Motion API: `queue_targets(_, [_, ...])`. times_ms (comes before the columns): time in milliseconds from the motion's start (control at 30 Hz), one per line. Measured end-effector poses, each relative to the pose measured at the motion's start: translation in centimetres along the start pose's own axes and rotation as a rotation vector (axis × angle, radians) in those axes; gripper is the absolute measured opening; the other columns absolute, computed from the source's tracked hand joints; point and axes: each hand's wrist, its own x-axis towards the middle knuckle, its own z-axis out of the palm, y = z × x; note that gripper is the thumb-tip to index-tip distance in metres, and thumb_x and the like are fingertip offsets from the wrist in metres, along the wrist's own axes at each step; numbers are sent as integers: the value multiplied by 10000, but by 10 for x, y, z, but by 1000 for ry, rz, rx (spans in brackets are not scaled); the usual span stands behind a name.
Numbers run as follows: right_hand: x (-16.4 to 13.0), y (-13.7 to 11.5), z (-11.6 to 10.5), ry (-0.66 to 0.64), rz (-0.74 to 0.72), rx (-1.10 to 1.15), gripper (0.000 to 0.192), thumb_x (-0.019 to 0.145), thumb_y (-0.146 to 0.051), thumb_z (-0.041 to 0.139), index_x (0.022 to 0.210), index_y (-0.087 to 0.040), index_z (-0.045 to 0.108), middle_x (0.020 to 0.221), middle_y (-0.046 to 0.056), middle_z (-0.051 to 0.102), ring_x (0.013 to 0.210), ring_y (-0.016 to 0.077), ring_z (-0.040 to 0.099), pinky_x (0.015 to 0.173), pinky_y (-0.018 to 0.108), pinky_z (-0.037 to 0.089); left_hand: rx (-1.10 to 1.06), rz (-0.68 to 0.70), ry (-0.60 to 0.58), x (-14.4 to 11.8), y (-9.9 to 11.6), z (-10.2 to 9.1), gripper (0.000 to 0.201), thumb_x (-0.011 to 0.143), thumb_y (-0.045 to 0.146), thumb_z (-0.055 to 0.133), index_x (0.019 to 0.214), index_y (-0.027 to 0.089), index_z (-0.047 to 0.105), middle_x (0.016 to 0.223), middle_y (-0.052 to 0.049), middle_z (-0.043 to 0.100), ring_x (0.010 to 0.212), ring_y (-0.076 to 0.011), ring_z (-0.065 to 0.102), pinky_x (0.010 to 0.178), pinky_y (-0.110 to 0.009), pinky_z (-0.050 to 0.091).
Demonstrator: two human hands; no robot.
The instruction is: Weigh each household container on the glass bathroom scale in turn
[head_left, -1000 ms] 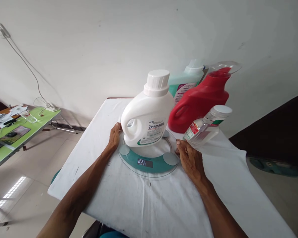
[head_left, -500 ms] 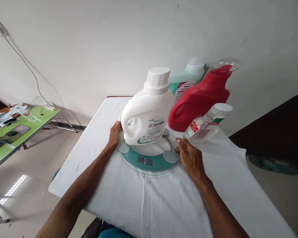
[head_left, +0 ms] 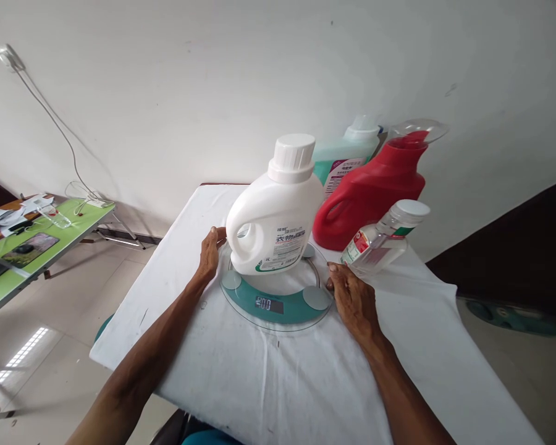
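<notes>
1. Display of the scale (head_left: 271, 301) now reads zeros; half a second ago it was nearly blank.
2. White jug (head_left: 274, 219) stands upright on the scale, mid-surface.
3. Left hand (head_left: 210, 250) at 9 o'clock and right hand (head_left: 349, 295) at 3 o'clock stay on the rim, fingers loosely curled, pinching nothing.
4. Judgement: reading not settled.

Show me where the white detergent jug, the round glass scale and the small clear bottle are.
white detergent jug (head_left: 278, 222), head view, on the front of its body above the label.
round glass scale (head_left: 278, 306), head view, on the teal band by the display.
small clear bottle (head_left: 380, 244), head view, on its clear middle.
</notes>
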Motion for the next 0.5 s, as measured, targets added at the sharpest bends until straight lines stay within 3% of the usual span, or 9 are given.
queue_targets(167, [0, 2, 0, -10, 11, 7, 816, 1017, -946, 215, 943, -273, 672, 746, 88, 733, 708, 294, 710, 730, 408, 547, -77, 14, 18, -8, 24, -7, 839, 1021, 905, 445, 1186, 161, 794, 1298, -209, 824, 1242, -323, 781, 1111, -466, 599])
queue_targets(300, [-1, 1, 0, -10, 39, 13, 788, 1009, -957, 232, 866, -290, 627, 714, 84, 719, 679, 289, 702, 723, 409, 536, -90, 60, -59, -22, 53, -2, 845, 1017, 923, 428, 1180, 177, 792, 1239, -179, 837, 1189, -326, 781, 1065, -461, 605])
queue_targets(500, [-1, -2, -2, -24, 63, 62, 783, 1010, -951, 283, 909, -281, 673, 719, 76, 738, 674, 287, 728, 690, 399, 562, 44, 166, -206, -29, 78, 9, 788, 1028, 898, 436, 880, 205, 780, 1003, -129, 793, 998, -291, 709, 934, -399, 561])
